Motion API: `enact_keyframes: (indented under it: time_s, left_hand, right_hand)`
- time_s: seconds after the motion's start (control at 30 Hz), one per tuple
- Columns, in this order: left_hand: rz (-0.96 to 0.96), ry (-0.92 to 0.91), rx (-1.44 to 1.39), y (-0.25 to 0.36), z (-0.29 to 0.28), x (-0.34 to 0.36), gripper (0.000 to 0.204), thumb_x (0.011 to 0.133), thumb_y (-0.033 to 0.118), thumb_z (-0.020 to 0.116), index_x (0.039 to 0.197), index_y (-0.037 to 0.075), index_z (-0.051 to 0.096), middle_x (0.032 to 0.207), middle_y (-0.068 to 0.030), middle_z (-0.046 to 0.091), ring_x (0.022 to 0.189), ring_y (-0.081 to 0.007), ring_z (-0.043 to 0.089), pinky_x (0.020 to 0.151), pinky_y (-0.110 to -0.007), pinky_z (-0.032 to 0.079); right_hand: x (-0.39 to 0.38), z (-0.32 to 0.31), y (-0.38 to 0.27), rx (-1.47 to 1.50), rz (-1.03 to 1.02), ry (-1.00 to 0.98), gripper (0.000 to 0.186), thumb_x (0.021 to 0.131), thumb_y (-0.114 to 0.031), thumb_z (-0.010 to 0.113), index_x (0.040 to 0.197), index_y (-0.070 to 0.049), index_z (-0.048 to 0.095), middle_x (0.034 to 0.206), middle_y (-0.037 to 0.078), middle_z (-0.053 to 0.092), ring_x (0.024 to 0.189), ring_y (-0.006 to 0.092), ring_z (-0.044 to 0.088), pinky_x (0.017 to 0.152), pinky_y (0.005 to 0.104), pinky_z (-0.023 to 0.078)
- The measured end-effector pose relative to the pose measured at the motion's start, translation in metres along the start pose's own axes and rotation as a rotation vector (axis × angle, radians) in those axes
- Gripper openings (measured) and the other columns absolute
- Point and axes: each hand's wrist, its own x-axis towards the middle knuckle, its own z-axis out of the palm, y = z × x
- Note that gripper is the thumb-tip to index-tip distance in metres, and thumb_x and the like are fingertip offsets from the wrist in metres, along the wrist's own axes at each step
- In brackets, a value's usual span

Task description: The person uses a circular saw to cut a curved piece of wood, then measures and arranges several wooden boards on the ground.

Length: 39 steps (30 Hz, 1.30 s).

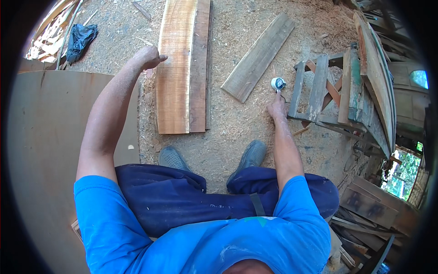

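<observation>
My left hand (148,58) is raised beside the left edge of a long reddish board (174,91), fingers curled with one digit sticking out and nothing visible in them; whether it touches the board I cannot tell. A darker narrow plank (198,91) lies along that board's right side. My right hand (276,108) is closed on a small round white-and-dark object (277,83), apparently a tape measure, beside the slatted wooden stand (318,91). A loose weathered board (255,59) lies diagonally on the sawdust between the long boards and that object.
A large flat panel (45,137) fills the left, with a black plastic bag (80,43) and wood scraps (43,39) beyond. Tall boards (374,77) lean on the stand at right; stacked offcuts (369,205) lie at lower right. My feet rest on the sawdust-covered floor (296,155).
</observation>
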Motion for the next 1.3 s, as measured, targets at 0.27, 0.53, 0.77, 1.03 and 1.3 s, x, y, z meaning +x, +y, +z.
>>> enact_keyframes:
  time_s: [0.27,0.53,0.77,1.03,1.3]
  left_hand:
    - [0.253,0.067,-0.079,0.045,-0.025,-0.031,0.066,0.096,0.055,0.055,0.125,-0.005,0.062,0.105,-0.0279,0.07,0.106,-0.0395,0.067,0.095,-0.048,0.051]
    - [0.284,0.04,-0.138,0.052,-0.039,-0.06,0.066,0.096,0.058,0.053,0.125,-0.001,0.063,0.112,-0.0264,0.069,0.109,-0.0396,0.066,0.096,-0.047,0.05]
    - [0.354,-0.084,-0.35,0.061,-0.012,-0.091,0.059,0.098,0.054,0.055,0.12,0.001,0.065,0.103,-0.0209,0.072,0.085,-0.0278,0.073,0.084,-0.043,0.055]
    - [0.402,-0.605,-0.882,0.107,0.067,-0.141,0.05,0.101,0.037,0.056,0.137,0.003,0.053,0.113,-0.0113,0.068,0.098,-0.0215,0.069,0.083,-0.034,0.057]
    - [0.409,-0.611,-1.334,0.089,0.097,-0.118,0.023,0.095,0.018,0.069,0.11,0.004,0.06,0.098,-0.0055,0.067,0.087,-0.0148,0.069,0.079,-0.029,0.057]
  right_hand:
    - [0.036,-0.016,-0.035,0.006,-0.151,0.22,0.075,0.085,-0.031,0.072,0.151,-0.022,0.039,0.153,0.029,0.026,0.14,0.0451,0.032,0.115,0.0504,0.033]
    - [0.07,-0.026,-0.042,0.085,0.183,0.171,0.065,0.078,-0.035,0.079,0.135,-0.016,0.053,0.139,0.025,0.045,0.127,0.0462,0.048,0.104,0.049,0.046]
    - [0.036,-0.039,-0.045,-0.187,-0.3,-0.085,0.035,0.076,-0.018,0.065,0.111,-0.013,0.067,0.113,0.024,0.064,0.11,0.0417,0.061,0.096,0.0468,0.05]
    - [-0.118,-0.093,-0.113,0.114,-1.12,-0.776,0.041,0.075,-0.013,0.067,0.115,-0.011,0.059,0.106,0.012,0.057,0.108,0.0308,0.056,0.099,0.0381,0.044]
    - [-0.155,-0.099,-0.177,0.384,-1.454,-0.566,0.047,0.079,-0.014,0.071,0.123,-0.015,0.055,0.121,0.014,0.043,0.12,0.0322,0.045,0.107,0.0423,0.037]
